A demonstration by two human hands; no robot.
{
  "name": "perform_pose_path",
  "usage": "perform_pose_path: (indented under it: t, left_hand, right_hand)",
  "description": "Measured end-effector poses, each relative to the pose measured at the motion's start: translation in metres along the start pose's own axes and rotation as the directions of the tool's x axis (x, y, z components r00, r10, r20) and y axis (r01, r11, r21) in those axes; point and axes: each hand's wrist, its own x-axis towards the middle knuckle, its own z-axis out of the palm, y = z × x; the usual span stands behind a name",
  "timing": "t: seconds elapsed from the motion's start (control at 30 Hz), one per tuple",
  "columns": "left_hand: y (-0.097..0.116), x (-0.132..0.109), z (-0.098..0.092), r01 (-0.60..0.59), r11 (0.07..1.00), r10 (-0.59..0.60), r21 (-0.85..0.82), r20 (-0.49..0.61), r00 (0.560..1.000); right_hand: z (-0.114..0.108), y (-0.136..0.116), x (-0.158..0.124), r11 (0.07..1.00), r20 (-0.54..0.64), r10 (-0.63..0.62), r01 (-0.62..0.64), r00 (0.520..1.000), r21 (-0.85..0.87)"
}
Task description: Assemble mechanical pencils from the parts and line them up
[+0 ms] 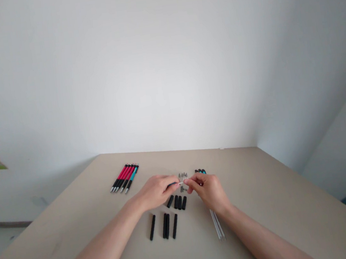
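Note:
My left hand (159, 190) is closed around a dark pen barrel, whose end shows between thumb and fingers. A thin white piece (181, 182) spans the short gap between both hands. Its other end is pinched by the thumb and fingers of my right hand (206, 188). Small grey metal tips (183, 175) stand just beyond my fingertips, and another small metal piece (182, 189) lies under the gap. Short black grips (180, 202) lie nearer me, below my left hand. White refills (217, 225) stick out from beneath my right wrist.
Several assembled pens (124, 178), red and teal with black, lie at the back left. Longer black tubes (165, 226) lie in front of the short grips. Teal and black parts (200, 171) sit behind my right hand. A wall (167, 83) rises behind the table (86, 225).

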Motion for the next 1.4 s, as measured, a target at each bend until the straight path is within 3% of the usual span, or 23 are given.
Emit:
perform_pose_path:
  t: [0.53,0.87,1.07,1.23,1.4]
  left_hand:
    - [-0.001,0.0,0.001,-0.025,0.998,0.024,0.059,0.021,0.999]
    - [0.0,0.0,0.0,-0.007,0.998,0.005,0.057,0.028,1.0]
    - [-0.007,-0.001,0.0,0.068,0.994,-0.07,0.085,0.02,0.997]
    - [-0.013,-0.003,0.001,0.104,0.987,-0.109,0.123,0.036,0.993]
    - [-0.016,-0.004,0.001,0.107,0.981,-0.117,0.163,0.052,0.992]
  right_hand:
    - [-0.001,0.002,-0.001,0.999,0.07,-0.036,0.038,0.997,-0.037]
    - [-0.001,0.005,0.001,0.988,0.067,-0.135,0.139,0.989,-0.065]
    - [-0.006,0.009,0.004,0.953,0.047,-0.131,0.139,0.99,-0.27]
    - [-0.005,0.012,0.005,0.878,0.155,-0.053,0.119,0.987,-0.463]
    - [-0.006,0.012,0.006,0.844,0.193,-0.043,0.139,0.98,-0.518]
